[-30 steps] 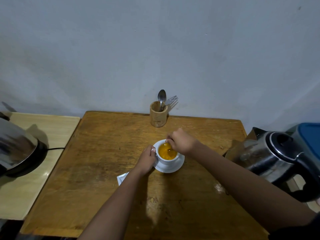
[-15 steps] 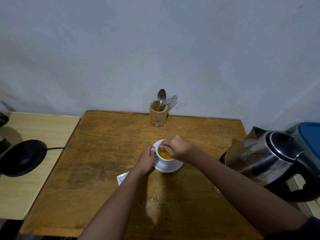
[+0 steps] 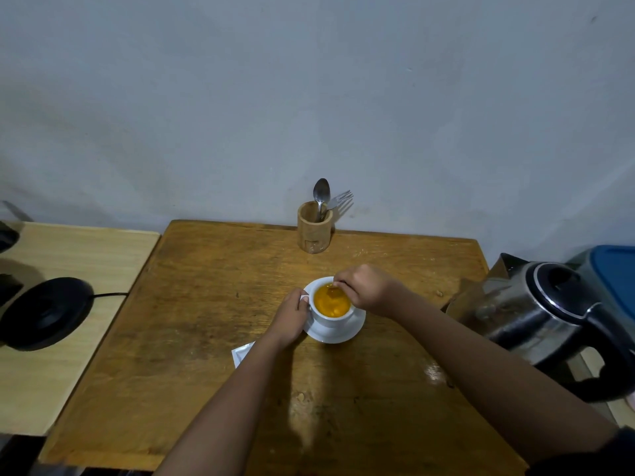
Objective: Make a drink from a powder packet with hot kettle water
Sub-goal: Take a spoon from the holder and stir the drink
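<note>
Spanning most of the view, the wooden table [image 3: 192, 355] carries a steel kettle [image 3: 536, 314] overhanging its right edge. A white cup [image 3: 332, 316] of orange drink sits on a saucer [image 3: 338, 333] near the middle. The left hand [image 3: 290, 316] grips its handle; the right hand [image 3: 366, 288] pinches a spoon [image 3: 332, 289] dipped in. A white packet [image 3: 242, 353] lies beside the left forearm.

Head camera looks down, forward over the table [image 3: 206, 338] toward the wall [image 3: 309, 80].
</note>
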A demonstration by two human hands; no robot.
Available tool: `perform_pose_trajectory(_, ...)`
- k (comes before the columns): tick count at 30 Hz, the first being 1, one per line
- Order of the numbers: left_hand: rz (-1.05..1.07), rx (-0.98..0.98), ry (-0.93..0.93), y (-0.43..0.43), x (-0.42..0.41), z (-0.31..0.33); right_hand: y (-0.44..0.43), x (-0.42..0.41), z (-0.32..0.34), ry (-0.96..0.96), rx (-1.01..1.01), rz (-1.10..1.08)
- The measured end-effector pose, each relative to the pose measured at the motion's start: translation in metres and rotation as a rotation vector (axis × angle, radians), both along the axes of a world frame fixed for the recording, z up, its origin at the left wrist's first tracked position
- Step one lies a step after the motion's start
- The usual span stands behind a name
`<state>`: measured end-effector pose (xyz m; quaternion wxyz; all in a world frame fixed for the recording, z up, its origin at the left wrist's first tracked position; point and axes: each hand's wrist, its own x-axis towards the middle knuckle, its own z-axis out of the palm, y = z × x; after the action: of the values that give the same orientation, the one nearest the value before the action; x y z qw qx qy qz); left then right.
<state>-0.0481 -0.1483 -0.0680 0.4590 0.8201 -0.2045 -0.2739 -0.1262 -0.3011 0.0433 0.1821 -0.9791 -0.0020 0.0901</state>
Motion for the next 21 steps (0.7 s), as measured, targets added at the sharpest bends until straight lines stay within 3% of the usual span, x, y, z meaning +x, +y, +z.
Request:
perform_pose_trajectory(6,-0.006,0.004,-0.012,0.0,0.001,0.0,0.013,0.003,-0.007,-0.035,0.021,0.042)
perform_pose_trajectory(12,-0.01,-0.008,-0.017,0.0,0.001,0.0,0.014,-0.007,-0.007,0.064,0.061,0.135)
perform_pose_trajectory(21,-0.024,0.042,-0.028,-0.001,0.002,-0.001,-0.009,-0.022,0.0,0.017,0.175,0.032)
